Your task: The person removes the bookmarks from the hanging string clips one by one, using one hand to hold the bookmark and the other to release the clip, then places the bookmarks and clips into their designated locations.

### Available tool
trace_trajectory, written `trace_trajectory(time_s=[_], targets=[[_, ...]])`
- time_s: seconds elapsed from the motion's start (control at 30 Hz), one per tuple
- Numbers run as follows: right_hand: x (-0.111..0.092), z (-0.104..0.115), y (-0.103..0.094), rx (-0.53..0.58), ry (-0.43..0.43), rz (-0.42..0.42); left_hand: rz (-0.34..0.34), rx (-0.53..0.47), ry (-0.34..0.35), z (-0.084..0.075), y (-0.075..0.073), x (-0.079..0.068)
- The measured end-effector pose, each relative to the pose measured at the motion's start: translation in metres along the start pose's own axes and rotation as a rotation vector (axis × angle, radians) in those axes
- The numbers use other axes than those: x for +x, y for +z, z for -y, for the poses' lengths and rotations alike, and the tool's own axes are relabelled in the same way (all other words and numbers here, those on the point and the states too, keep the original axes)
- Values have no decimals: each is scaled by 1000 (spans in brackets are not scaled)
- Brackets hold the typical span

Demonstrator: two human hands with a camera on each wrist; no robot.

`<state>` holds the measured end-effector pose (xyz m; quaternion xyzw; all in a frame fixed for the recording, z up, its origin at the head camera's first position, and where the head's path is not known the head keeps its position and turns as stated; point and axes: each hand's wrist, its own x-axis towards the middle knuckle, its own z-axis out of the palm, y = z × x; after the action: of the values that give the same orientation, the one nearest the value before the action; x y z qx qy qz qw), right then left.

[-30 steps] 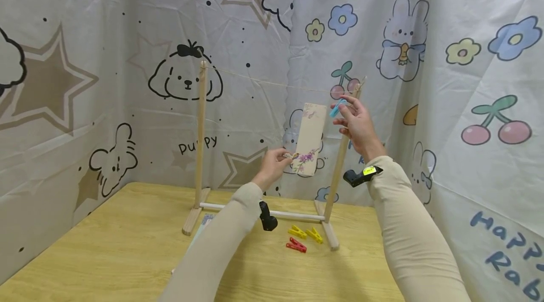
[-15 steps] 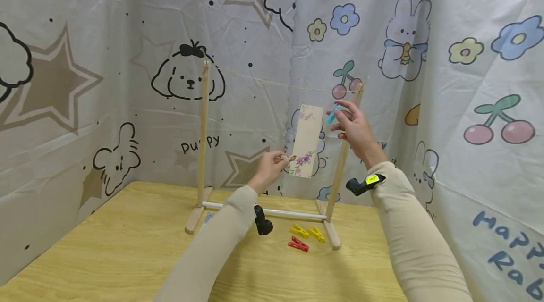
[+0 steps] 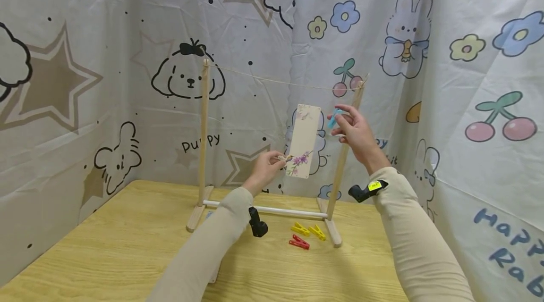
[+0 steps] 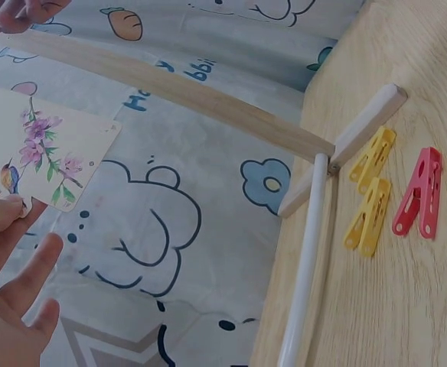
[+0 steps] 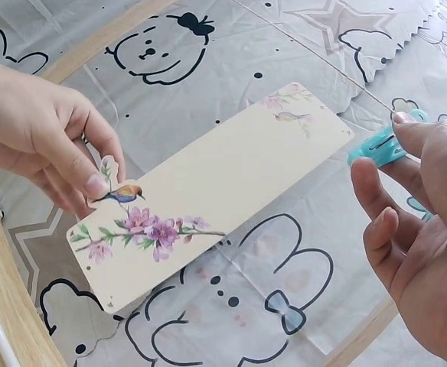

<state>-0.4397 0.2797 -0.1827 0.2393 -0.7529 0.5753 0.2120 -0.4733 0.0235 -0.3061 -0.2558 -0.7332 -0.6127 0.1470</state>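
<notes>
My left hand (image 3: 265, 169) pinches the lower left edge of a long cream bookmark (image 3: 303, 139) printed with pink blossoms and a small bird. The card stands nearly upright in the air, its top below a thin string (image 3: 276, 81). To its right, my right hand (image 3: 357, 134) holds a light blue clothespin (image 3: 335, 118) between thumb and fingers, apart from the card. In the right wrist view, the clothespin (image 5: 380, 145) is near the card's blossom-printed far end. The left wrist view shows the left thumb and finger on the card (image 4: 51, 153) beside the bird.
The string runs between two wooden posts (image 3: 204, 132) joined low by a white rod (image 3: 272, 210). Two yellow clothespins (image 3: 300, 229) and a red clothespin (image 3: 299, 242) lie on the wooden table (image 3: 106, 240). Another flat card (image 3: 215, 271) is mostly hidden under the left forearm.
Both hands have come down slightly. The bookmark has shifted a little left with the left hand, and the right hand still holds the blue clothespin.
</notes>
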Motion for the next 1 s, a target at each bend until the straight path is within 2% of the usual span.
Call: trace_trajectory(time_s=[0.2, 0.33, 0.53, 0.8, 1.0], targets=[[-7, -1, -2, -37, -5, -7, 8, 0, -10, 0, -5, -3], [-13, -4, -2, -24, -5, -6, 3, 24, 3, 2, -6, -5], [-18, -9, -1, -8, -5, 11, 11, 7, -19, 7, -8, -11], [-23, -23, 1, -20, 49, 10, 19, 14, -28, 15, -11, -21], [-31, -26, 2, -32, 41, 19, 2, 17, -21, 20, -11, -24]])
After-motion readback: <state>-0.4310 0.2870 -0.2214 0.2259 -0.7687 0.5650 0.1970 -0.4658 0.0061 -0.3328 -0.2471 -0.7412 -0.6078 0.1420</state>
